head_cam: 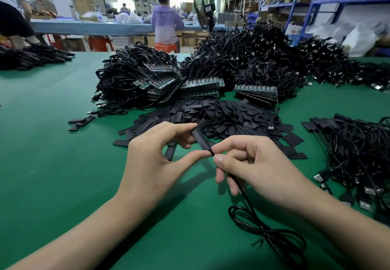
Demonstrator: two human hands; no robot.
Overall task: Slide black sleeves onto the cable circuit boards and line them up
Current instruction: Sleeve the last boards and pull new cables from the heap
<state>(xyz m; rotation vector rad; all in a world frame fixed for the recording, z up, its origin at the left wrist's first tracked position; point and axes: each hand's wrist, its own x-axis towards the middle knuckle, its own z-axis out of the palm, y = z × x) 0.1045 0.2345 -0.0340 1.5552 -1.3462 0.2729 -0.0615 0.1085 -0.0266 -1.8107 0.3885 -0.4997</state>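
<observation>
Across the green worktop [42, 143], there's a broad spread of stock. At the back sit big heaps of black cables [253, 54], with stacked rows of circuit boards [200, 88] poking out along their front edge. Just in front of those boards lies a wide, flat pile of loose black sleeves [232, 117]. Off to the right is a smaller bundle of cables [354, 149], plugs fanned out toward the near edge.

Centre stage now, both hands are together above the worktop, near the front of the sleeve pile. The left hand [152, 164] grips one black sleeve [201, 136], fingers curled on its upper side and the thumb tip pressed at its lower end. The sleeve tilts, upper end pointing away to the right. The right hand [259, 164] pinches at that same lower end, forefinger and thumb closed on the spot where a thin black cable [263, 227] meets the sleeve. That cable drops beneath the right palm and loops loosely on the worktop between the forearms. The board on this cable is out of sight, so I can't tell how far in it sits.
</observation>
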